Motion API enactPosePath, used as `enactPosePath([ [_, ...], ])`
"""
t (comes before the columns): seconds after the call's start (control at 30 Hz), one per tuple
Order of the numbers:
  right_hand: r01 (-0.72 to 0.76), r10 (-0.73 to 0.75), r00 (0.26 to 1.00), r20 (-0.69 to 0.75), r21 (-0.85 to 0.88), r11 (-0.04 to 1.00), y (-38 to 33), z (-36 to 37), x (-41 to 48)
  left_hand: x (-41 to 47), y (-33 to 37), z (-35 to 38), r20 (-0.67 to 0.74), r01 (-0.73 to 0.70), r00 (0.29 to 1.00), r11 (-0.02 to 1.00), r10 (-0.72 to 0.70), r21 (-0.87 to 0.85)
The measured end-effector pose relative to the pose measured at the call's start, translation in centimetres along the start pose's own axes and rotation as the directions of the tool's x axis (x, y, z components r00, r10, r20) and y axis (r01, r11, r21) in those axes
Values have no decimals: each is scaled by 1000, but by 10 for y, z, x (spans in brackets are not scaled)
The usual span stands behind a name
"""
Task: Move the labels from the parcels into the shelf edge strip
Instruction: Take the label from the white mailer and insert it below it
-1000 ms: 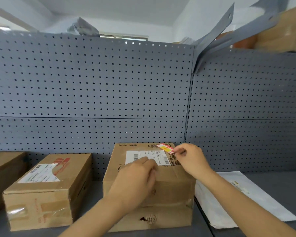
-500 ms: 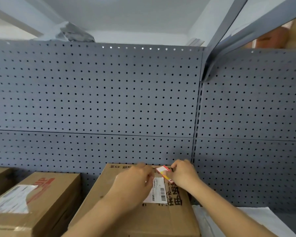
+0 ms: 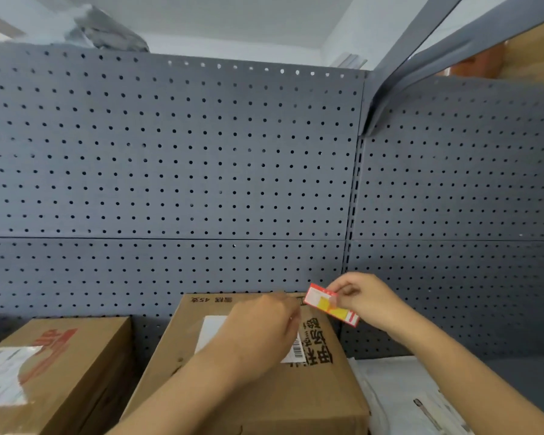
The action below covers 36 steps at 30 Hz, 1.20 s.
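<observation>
A brown cardboard parcel (image 3: 220,378) with black print and a white shipping label stands in the middle of the shelf. My left hand (image 3: 261,331) rests flat on its top, fingers pressing down near the white label. My right hand (image 3: 366,301) pinches a small red, yellow and white label (image 3: 328,304) by its upper right edge, lifted just above the parcel's far right corner. The shelf edge strip is not visible in this view.
A second brown parcel (image 3: 60,365) with red print stands at the left. A white plastic mailer (image 3: 402,400) lies to the right of the middle parcel. Grey perforated back panels (image 3: 170,171) fill the rear. An upper shelf's grey bracket (image 3: 421,58) slants at the top right.
My right hand has pulled the small red and yellow label up and to the right, off the parcel's top. The camera tilted upward, so the parcels sit lower in view.
</observation>
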State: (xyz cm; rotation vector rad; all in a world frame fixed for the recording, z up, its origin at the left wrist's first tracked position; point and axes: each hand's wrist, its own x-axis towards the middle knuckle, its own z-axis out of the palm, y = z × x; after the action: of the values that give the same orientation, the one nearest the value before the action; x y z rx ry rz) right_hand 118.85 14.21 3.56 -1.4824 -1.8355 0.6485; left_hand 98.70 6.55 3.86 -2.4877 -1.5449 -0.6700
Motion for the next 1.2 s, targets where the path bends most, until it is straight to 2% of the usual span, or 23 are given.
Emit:
enactPosePath([
  [0.23, 73, -67, 990, -127, 45, 996, 22, -30, -58, 2, 47, 20, -25, -199, 980, 974, 198, -105],
  [0.37, 81, -65, 977, -204, 74, 994, 42, -48, -92, 2, 76, 36, -30, -250, 968, 951, 249, -179],
  [0.5, 34, -33, 966, -255, -1, 999, 70, -73, -128, -5, 108, 53, -29, -295, 955, 931, 296, -216],
  [0.63, -26, 25, 959, -283, 3, 1000, 103, -97, -168, -17, 144, 74, -27, -316, 947, 919, 319, -235],
  [0.77, -62, 60, 973, -222, -4, 998, 138, -98, -201, -35, 181, 107, 55, -291, 949, 929, 311, -228],
  [1.0, -90, 89, 989, -120, -1, 996, 184, -79, -231, -73, 226, 161, 251, -157, 947, 972, 199, -177],
  [1.2, -97, 98, 990, -106, 17, 995, 201, -58, -247, -92, 232, 182, 246, -147, 951, 975, 186, -166],
])
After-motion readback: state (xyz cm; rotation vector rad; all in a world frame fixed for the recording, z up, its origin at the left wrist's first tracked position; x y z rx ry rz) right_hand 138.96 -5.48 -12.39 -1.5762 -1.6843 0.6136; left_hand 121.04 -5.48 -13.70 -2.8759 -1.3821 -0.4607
